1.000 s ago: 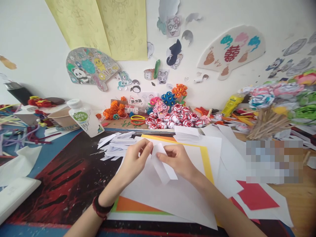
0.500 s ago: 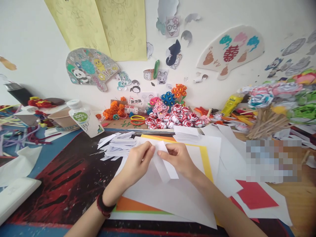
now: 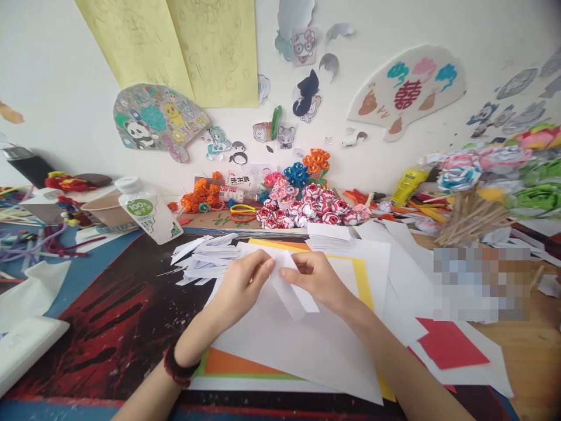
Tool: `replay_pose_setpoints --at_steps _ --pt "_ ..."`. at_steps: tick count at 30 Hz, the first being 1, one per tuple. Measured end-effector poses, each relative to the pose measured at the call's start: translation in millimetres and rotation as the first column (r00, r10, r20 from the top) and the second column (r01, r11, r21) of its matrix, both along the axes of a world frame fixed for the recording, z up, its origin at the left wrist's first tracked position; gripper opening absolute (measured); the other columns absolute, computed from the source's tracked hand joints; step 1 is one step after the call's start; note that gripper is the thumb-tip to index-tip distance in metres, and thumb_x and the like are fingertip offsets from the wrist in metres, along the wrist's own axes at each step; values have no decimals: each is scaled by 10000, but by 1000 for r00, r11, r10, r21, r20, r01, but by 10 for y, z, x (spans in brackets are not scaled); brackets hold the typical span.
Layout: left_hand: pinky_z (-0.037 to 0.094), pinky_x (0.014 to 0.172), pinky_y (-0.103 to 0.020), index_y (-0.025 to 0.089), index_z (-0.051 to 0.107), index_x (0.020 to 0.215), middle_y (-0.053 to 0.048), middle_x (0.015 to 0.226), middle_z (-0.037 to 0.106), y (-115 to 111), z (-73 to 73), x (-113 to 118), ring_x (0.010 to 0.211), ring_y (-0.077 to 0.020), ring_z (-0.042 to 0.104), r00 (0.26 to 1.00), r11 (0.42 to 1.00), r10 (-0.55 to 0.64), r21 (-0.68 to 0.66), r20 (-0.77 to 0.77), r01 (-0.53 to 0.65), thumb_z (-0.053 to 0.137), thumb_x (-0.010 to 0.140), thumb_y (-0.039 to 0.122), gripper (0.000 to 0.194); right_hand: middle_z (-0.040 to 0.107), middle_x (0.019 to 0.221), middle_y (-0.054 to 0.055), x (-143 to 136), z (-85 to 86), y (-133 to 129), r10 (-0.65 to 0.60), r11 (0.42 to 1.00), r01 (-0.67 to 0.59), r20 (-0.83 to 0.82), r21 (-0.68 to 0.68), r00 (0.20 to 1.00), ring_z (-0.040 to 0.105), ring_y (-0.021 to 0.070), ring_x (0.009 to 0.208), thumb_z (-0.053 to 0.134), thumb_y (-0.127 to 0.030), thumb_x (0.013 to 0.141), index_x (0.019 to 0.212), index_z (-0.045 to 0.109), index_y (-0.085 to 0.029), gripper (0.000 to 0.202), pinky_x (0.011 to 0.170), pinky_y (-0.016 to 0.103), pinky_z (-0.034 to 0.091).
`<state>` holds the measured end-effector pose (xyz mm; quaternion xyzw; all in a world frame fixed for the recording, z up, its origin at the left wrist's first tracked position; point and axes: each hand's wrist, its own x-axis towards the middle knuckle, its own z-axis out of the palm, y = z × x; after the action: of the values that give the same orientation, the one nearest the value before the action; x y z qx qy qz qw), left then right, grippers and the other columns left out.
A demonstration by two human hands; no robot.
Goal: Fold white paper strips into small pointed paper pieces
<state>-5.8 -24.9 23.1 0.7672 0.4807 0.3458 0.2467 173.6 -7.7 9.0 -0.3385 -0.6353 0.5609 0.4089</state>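
Between my hands is a white paper strip (image 3: pixel 291 292), folded lengthwise or doubled, its lower end hanging toward me. My left hand (image 3: pixel 249 279) pinches its upper left edge between thumb and fingers. On the other side my right hand (image 3: pixel 314 278) grips the strip's upper right part, thumb on top. Both hands are over a large white sheet (image 3: pixel 298 351), which lies on yellow and orange sheets (image 3: pixel 241 363). A heap of narrow white strips (image 3: pixel 205 260) lies left of my left hand, and a stack of white paper pieces (image 3: pixel 328 237) is beyond my right hand.
A white bottle (image 3: pixel 151 211) stands at the back left. Red-and-white paper flowers (image 3: pixel 315 207) line the wall. Farther right are a yellow bottle (image 3: pixel 409 184), a bundle of thin sticks (image 3: pixel 471 219) and red paper (image 3: pixel 456 345). A white case (image 3: pixel 30 348) lies at left.
The strip's lower end has shifted slightly up and to the right. Both hands keep their hold on it, and the whole view has moved slightly.
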Motion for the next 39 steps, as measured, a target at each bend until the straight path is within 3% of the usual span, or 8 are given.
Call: replay_pose_setpoints --at_steps 5,8,11,15,18,26,32,39 --pt "339 565 -232 179 602 806 15 653 533 36 8 -43 598 -109 447 993 1000 23 -21 114 -21 531 889 354 206 632 742 5 25 -9 34 -44 999 41 135 27 990 554 129 647 660 -284 773 788 679 -151 135 561 233 409" --pt "378 551 -225 169 588 831 -4 675 595 58 -16 -58 609 -113 508 953 990 86 -135 290 -48 569 865 365 200 666 973 47 41 -11 63 -202 979 201 102 28 974 609 174 807 712 -293 726 1005 675 -192 299 660 264 481" --pt "393 500 -214 158 554 834 -23 691 638 64 -25 -39 568 -110 529 870 964 163 -261 465 -41 609 833 374 222 655 1025 67 44 3 83 -313 947 314 27 -62 949 626 174 777 740 -362 704 1116 616 -209 456 645 282 517" --pt "422 513 -220 138 562 870 -51 728 658 35 -34 45 627 -143 598 794 930 207 -366 571 20 631 811 357 238 670 884 59 -1 -10 76 -155 965 139 -56 -222 986 630 147 632 729 -443 719 1117 613 -177 492 627 314 543" --pt "438 539 -235 131 577 831 -37 677 631 16 -59 92 623 -148 592 821 925 187 -377 539 37 622 810 367 241 687 817 74 -25 -68 75 -106 983 95 -64 -156 992 633 148 635 700 -459 748 957 694 -136 385 623 298 537" --pt "325 517 -224 149 572 696 12 589 524 13 -99 68 552 -111 455 963 958 201 -240 179 -155 595 810 397 274 658 642 60 19 -96 94 -222 972 225 40 -74 974 620 152 562 717 -427 735 707 688 -113 316 570 287 520" --pt "238 463 -199 181 396 634 56 547 372 7 -245 122 505 -82 346 937 956 225 -246 268 -159 545 839 436 360 663 683 59 -40 -138 87 -215 976 214 -38 -44 976 631 151 598 668 -436 787 737 682 -119 321 596 281 525" --pt "308 470 -201 169 480 681 26 594 491 -8 -254 139 535 -104 461 938 946 211 -298 275 -126 537 844 461 339 656 648 55 -19 -130 90 -210 977 209 -38 -32 977 614 142 557 678 -437 779 693 674 -118 331 554 269 504"
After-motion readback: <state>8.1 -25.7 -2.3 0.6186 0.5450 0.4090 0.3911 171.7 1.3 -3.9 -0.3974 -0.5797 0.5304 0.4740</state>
